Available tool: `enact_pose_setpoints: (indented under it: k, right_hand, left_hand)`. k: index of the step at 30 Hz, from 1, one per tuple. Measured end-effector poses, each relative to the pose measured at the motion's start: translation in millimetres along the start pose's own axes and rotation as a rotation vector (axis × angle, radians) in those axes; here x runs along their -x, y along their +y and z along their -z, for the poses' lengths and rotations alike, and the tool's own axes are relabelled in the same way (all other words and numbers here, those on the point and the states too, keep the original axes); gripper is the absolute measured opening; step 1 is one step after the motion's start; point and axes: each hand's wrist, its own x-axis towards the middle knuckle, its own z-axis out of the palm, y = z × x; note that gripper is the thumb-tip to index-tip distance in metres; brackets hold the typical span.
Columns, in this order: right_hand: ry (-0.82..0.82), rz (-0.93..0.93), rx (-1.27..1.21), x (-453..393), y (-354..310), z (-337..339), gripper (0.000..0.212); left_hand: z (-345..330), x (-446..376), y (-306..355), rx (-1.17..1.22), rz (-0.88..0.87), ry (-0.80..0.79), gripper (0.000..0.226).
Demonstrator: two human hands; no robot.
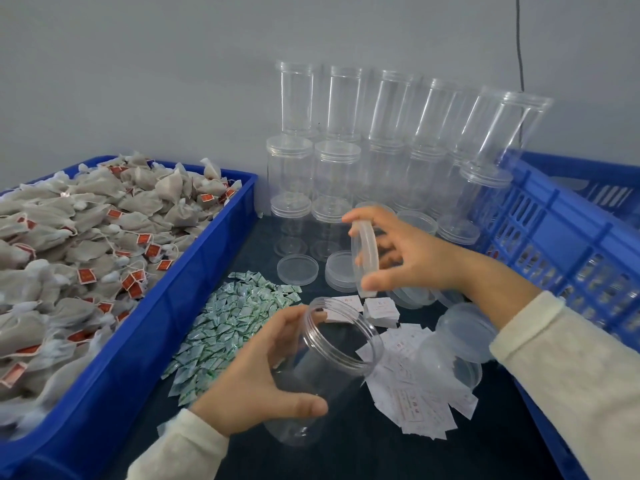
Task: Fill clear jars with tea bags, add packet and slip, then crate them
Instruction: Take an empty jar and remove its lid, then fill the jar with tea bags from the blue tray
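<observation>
My left hand (263,372) grips an empty clear jar (332,362), tilted with its open mouth facing up and away from me. Above it my right hand (408,258) holds a clear lid (364,258) on edge between thumb and fingers. A blue tray (207,258) on the left is heaped with grey tea bags (79,244) with red tags. Small green-and-white packets (228,323) lie in a pile on the dark table. White paper slips (415,382) are scattered to the right of the jar.
Stacked empty clear jars (381,140) stand against the grey wall at the back. Loose lids (298,270) lie in front of them. A lidded jar (453,344) lies under my right forearm. A blue slatted crate (561,237) stands on the right.
</observation>
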Motion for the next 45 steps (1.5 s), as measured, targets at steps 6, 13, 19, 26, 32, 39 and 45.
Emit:
enact_pose_setpoints:
  k: [6, 13, 19, 26, 32, 39, 45]
  right_hand:
    - [0.271, -0.031, -0.114, -64, 34, -10, 0.058]
    - [0.550, -0.306, -0.004, -111, 85, -54, 0.063]
    - [0.447, -0.447, 0.499, -146, 102, -89, 0.061]
    - [0.268, -0.543, 0.852, -161, 112, -102, 0.088]
    - [0.208, -0.576, 0.922, -164, 111, -106, 0.089]
    - [0.187, -0.563, 0.922, -160, 99, -101, 0.089]
    - [0.273, -0.365, 0.866, -156, 60, -79, 0.074]
  left_hand:
    - [-18, -4, -31, 0.046, -0.012, 0.325, 0.101]
    - [-33, -3, -62, 0.037, -0.012, 0.459, 0.101]
    - [-33, -3, -68, 0.063, -0.023, 0.483, 0.105]
    - [-35, -5, -71, 0.050, -0.049, 0.506, 0.106]
    - [-34, -6, -72, 0.008, -0.061, 0.532, 0.107]
    - [-35, -5, -73, 0.005, -0.065, 0.529, 0.106]
    - [-35, -1, -69, -0.051, -0.078, 0.590, 0.109]
